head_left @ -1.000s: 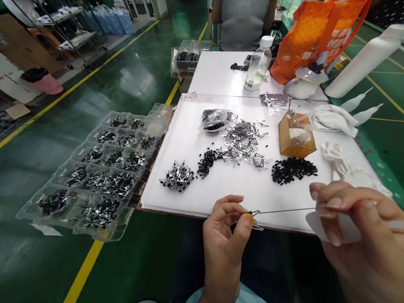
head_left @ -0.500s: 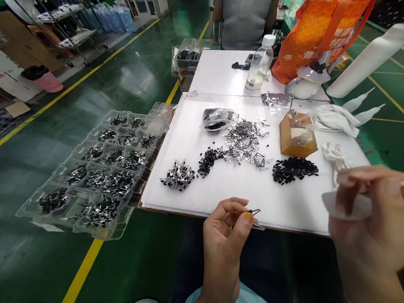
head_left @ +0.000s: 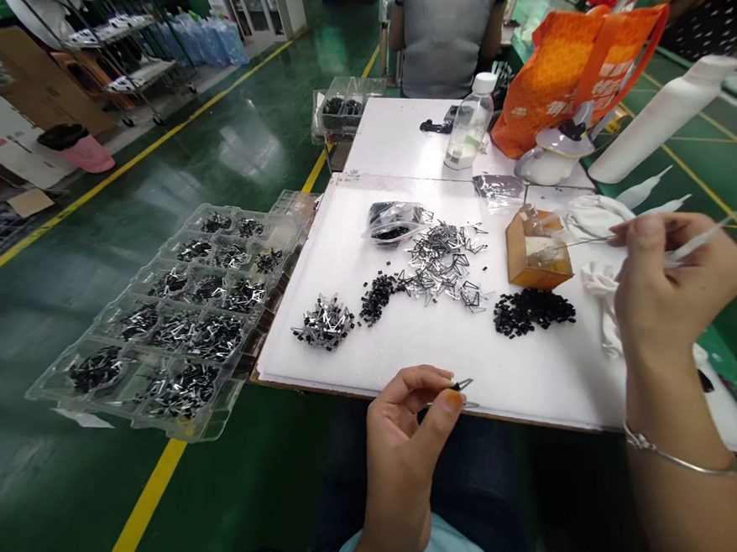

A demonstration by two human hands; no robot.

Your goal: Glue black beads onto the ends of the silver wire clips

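From here I'm seeing a factory assembly workshop: a glossy green floor (head_left: 239, 150) with painted yellow lines (head_left: 137, 528), wire metal shelving racks (head_left: 120, 70), and clear plastic compartment trays (head_left: 164, 425) of small black-and-silver parts (head_left: 97, 371). A seated co-worker in a grey shirt (head_left: 449, 35) sits at a white worktop (head_left: 384, 132).

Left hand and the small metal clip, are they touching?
Touching: the head view shows the left hand pinching the small metal clip between thumb and finger.
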